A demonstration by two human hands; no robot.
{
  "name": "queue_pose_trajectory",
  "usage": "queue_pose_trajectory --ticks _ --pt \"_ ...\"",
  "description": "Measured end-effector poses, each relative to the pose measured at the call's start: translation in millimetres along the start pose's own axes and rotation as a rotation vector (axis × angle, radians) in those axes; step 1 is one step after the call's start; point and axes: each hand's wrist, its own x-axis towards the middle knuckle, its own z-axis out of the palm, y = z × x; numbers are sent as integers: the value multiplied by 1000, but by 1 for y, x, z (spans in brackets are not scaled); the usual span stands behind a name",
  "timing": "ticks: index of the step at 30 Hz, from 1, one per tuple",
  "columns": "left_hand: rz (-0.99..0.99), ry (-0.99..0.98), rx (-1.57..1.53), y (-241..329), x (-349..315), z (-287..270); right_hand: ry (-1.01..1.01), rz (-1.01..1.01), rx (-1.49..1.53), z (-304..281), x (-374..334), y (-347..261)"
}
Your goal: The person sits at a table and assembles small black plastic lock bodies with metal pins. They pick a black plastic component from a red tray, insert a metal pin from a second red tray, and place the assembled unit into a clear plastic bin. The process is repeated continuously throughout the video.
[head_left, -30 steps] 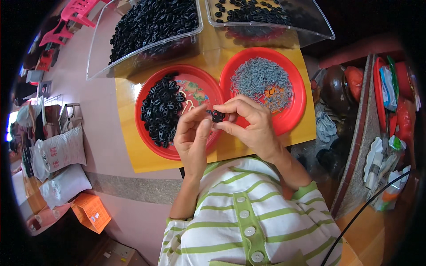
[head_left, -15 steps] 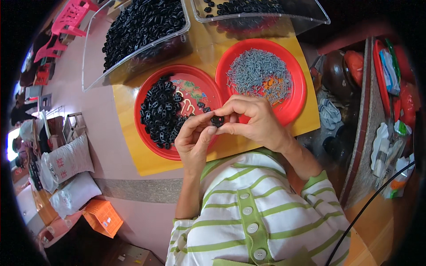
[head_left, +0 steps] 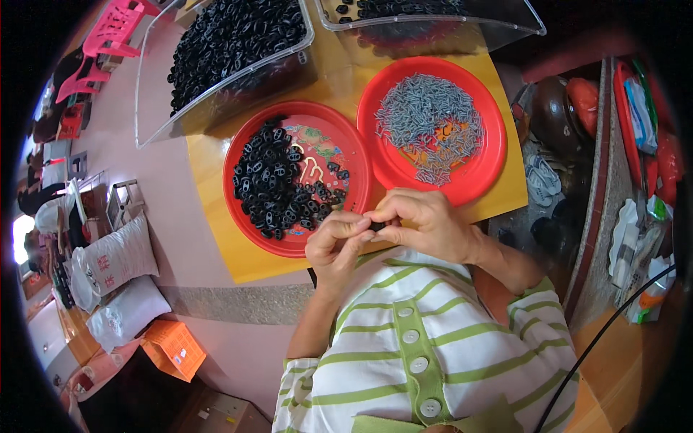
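Just in front of my body, my left hand (head_left: 334,247) and my right hand (head_left: 427,225) meet with fingertips pinched. Between them is a small black plastic part (head_left: 376,226), mostly covered by the fingers. Whether a screw is also in the right fingers is hidden. Beyond my left hand lies a red tray (head_left: 352,148) with a printed pattern, heaped on its left with black plastic parts (head_left: 263,177) with two-hole faces. Beyond my right hand, a second red tray (head_left: 494,155) holds a pile of small grey screws (head_left: 426,108).
Both trays stand on a yellow board (head_left: 216,242). Behind them are a clear bin (head_left: 209,101) full of black parts and another clear bin (head_left: 498,32) with fewer. White sacks (head_left: 115,252) and an orange crate (head_left: 173,350) are at left; a cable (head_left: 606,321) hangs at right.
Both hands have drawn nearer my body, away from the trays, still pinching the black part. Its holes faced up before; now fingers cover most of it.
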Motion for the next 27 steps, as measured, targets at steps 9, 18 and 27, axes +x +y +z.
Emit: queue_pose_trajectory --ticks 9,18,27 --pt "-55 153 -54 15 23 -3 130 -165 -226 -26 50 -1" --pt "203 -89 944 8 64 -40 602 -390 -1091 -137 128 -35" --pt "172 -168 1092 -6 71 -32 225 -64 -593 -83 50 11"
